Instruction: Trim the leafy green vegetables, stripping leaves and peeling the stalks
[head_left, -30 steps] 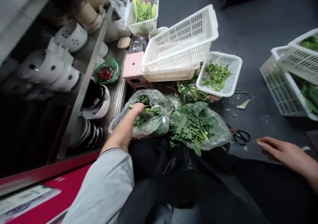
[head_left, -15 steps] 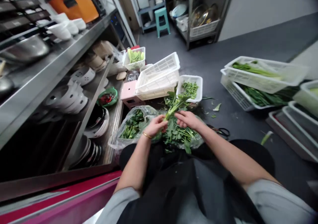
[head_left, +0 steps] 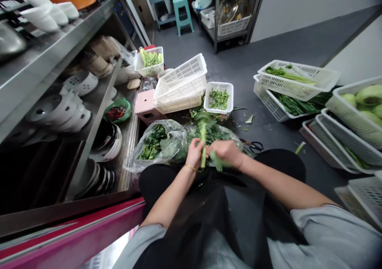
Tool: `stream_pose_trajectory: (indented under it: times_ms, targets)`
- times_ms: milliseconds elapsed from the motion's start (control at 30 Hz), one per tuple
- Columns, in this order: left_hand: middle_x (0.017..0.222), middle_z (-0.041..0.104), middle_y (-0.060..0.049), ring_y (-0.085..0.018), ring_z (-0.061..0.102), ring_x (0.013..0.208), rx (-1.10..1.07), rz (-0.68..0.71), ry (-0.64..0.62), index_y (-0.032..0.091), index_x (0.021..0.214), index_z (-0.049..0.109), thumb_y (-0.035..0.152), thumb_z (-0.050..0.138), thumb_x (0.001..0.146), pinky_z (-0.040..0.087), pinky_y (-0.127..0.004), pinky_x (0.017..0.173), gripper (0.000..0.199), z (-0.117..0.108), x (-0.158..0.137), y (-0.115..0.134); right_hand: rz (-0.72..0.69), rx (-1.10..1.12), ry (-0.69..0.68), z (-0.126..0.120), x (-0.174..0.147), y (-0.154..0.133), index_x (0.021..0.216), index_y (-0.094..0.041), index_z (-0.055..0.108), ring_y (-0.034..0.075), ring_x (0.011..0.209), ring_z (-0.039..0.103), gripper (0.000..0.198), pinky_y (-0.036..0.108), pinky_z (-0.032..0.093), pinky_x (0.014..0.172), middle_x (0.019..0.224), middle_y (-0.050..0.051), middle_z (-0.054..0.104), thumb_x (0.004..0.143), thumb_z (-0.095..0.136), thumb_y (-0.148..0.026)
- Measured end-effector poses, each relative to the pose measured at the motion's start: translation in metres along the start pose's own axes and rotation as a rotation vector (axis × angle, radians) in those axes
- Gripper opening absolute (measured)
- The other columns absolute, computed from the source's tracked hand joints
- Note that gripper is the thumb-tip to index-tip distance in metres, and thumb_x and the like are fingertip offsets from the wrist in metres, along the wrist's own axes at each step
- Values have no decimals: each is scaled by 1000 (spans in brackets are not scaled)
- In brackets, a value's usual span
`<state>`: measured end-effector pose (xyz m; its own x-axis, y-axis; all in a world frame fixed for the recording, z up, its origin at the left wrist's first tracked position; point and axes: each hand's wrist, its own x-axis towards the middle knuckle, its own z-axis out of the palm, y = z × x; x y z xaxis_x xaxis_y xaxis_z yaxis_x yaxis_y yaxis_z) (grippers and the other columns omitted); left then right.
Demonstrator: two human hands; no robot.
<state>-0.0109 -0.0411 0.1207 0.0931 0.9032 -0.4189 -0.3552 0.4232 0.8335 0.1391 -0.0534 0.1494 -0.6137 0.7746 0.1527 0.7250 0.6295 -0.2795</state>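
Observation:
My left hand (head_left: 195,153) is closed round a green leafy vegetable stalk (head_left: 203,141), which stands nearly upright; its top is blurred. Beside it my right hand (head_left: 226,153) is closed on a green leaf (head_left: 217,162) that hangs below the fingers and is smeared by motion. Under and behind both hands lies a heap of leafy greens (head_left: 213,131) on clear plastic. To the left is an open clear plastic bag (head_left: 176,141) full of more greens. A white basket (head_left: 219,109) with small trimmed sprigs (head_left: 219,98) stands just beyond the heap.
Empty white baskets (head_left: 182,86) lean on a pink stool (head_left: 146,106). Black-handled scissors (head_left: 254,146) lie on the floor at right. Stacked vegetable baskets (head_left: 294,92) stand farther right. A steel shelf (head_left: 56,52) with bowls runs along the left.
The stalk has turned from slanted to nearly upright and come closer to my body. My right hand has closed and now has a leaf in it. The view has shifted slightly.

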Motion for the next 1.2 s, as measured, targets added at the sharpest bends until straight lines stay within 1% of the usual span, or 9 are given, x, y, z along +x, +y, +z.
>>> stream_pose_trajectory:
  times_ms: [67,200,333,533,667,733,933,1100,1200]
  targets:
    - [56,54,6,-9,52,42,-36,30,84,21,84,38,45,72,65,39,-18,40,46,-2,5,5,-48,70,-88,3,-3,-8,79,-15,67,16,63,57,38,27,29,52,75,9,68,91,39,-36]
    - [62,55,6,-10,54,46,69,140,13,22,90,43,41,73,66,40,-19,42,43,-1,0,5,304,89,-90,-2,25,19,80,-14,67,16,64,61,51,25,32,53,74,10,68,97,26,-39]
    - [64,54,5,-8,52,50,251,308,15,20,90,50,36,72,69,38,-17,44,35,2,-4,-8,442,125,-131,-12,50,33,88,-13,68,21,78,64,51,24,38,61,83,12,70,93,35,-51]
    - [60,53,6,-8,51,45,-64,98,84,21,83,40,38,68,72,38,-17,42,34,-15,16,6,172,252,-124,5,25,-16,92,-13,67,20,72,63,39,27,40,60,87,11,69,92,38,-40]
    - [67,57,2,-11,54,47,-141,-20,-184,22,89,40,42,66,74,39,-18,38,36,-17,5,16,379,452,-66,1,37,17,83,-11,67,15,57,58,62,24,40,57,61,7,63,97,17,-45]
    - [66,56,3,-10,53,45,-133,-69,-244,22,88,41,45,64,75,39,-18,36,35,-12,-3,14,389,466,-58,-5,50,36,83,-12,66,15,59,59,56,22,39,58,62,6,64,96,25,-48]
    - [56,51,2,-8,45,38,-56,-156,-119,16,78,49,45,59,74,35,-20,34,31,2,-7,-7,190,-1,-49,-3,43,19,96,-11,61,19,75,63,34,24,33,56,86,14,67,95,33,-29]
    - [56,44,5,-4,39,39,-170,-6,147,18,75,44,42,57,79,32,-16,38,27,-6,12,6,32,34,-56,13,6,-22,94,-11,61,18,69,62,33,25,32,52,80,13,67,95,32,-28]
    - [58,41,4,-4,31,38,-233,-52,17,19,80,47,47,52,83,26,-15,34,29,-19,13,25,158,105,-142,16,8,-2,93,-14,61,18,70,63,31,25,37,55,81,10,68,93,42,-38]
